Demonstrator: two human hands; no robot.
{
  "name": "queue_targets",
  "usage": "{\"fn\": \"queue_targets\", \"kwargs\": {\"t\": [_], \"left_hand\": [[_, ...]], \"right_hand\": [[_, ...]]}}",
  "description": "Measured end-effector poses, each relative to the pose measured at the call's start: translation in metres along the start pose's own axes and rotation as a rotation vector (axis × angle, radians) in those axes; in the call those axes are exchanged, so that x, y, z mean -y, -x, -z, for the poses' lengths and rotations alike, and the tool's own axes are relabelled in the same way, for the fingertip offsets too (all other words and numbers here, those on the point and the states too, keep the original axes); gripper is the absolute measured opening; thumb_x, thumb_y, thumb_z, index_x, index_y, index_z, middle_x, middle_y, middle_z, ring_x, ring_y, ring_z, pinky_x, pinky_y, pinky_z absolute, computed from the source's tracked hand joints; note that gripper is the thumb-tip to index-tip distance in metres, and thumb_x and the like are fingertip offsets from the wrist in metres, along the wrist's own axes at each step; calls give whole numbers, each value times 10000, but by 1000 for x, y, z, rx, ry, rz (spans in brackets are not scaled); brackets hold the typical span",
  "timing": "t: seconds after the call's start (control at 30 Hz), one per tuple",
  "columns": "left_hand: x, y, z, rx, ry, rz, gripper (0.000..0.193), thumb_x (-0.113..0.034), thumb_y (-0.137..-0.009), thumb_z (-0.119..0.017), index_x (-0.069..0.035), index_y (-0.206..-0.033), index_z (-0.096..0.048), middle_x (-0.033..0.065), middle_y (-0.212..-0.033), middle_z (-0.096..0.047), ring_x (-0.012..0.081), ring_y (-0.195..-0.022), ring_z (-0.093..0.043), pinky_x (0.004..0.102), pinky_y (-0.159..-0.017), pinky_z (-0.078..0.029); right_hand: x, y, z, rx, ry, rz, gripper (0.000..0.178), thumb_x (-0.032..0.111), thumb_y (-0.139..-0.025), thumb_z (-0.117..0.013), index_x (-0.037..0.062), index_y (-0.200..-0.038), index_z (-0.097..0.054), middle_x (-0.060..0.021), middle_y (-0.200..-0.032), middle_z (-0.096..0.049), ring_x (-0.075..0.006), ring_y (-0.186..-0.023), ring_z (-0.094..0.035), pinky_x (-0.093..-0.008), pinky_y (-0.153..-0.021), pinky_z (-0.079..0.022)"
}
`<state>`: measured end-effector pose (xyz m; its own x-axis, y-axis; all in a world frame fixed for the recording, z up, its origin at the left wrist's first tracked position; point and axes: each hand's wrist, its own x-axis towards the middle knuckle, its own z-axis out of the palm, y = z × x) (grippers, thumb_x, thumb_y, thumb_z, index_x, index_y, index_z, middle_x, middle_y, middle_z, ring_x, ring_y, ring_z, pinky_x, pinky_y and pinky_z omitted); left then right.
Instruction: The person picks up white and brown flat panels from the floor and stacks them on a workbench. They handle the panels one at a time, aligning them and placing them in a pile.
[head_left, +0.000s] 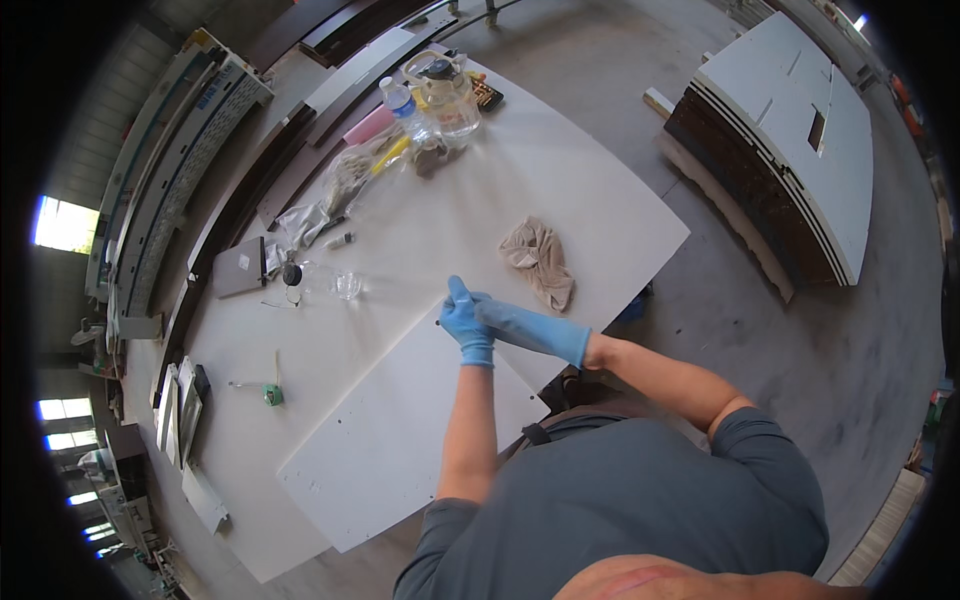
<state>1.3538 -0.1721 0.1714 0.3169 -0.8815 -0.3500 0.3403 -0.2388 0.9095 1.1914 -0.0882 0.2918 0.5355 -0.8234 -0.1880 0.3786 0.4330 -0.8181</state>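
My left hand (464, 325), in a blue rubber glove, is closed with its thumb side upward, above the far edge of a white panel (385, 430). Against it presses my right hand (500, 317), gloved in the same blue, reaching in from the right. Where the two meet, the right fingers are hidden, and what the left fingers close on cannot be made out. The panel has small dark holes near its edges and lies on a larger white tabletop (590, 190). A crumpled beige cloth (540, 262) lies just beyond my right hand.
At the far side stand a clear jug (455, 105) and a water bottle (398, 97). Leftward lie a clear bottle with a black cap (318, 281), a grey box (239, 268) and a green object (272, 395). A stack of white-topped panels (790, 120) stands right.
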Motion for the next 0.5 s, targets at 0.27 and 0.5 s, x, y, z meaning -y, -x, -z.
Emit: {"fn": "queue_targets", "kwargs": {"t": [0.27,0.5], "left_hand": [[12,-113,-24,-308,-899,-444,613,-479,-1033,-555,-12,-638,-599,163,-618,-636,325,-534,-578,440,-562,-463],[37,-129,-47,-152,-1017,-265,362,-332,-926,-612,-47,-730,-714,219,-788,-711,310,-741,-699,394,-725,-537]], "right_hand": [[24,4,174,-686,833,-26,341,243,-994,-669,-36,-1188,-695,-79,-940,-753,-141,-885,-696,-304,-818,-548],[99,-222,318,-812,1202,259,379,314,-953,-684,50,-1225,-697,-206,-1103,-730,-285,-1051,-706,-407,-924,-536]]}}
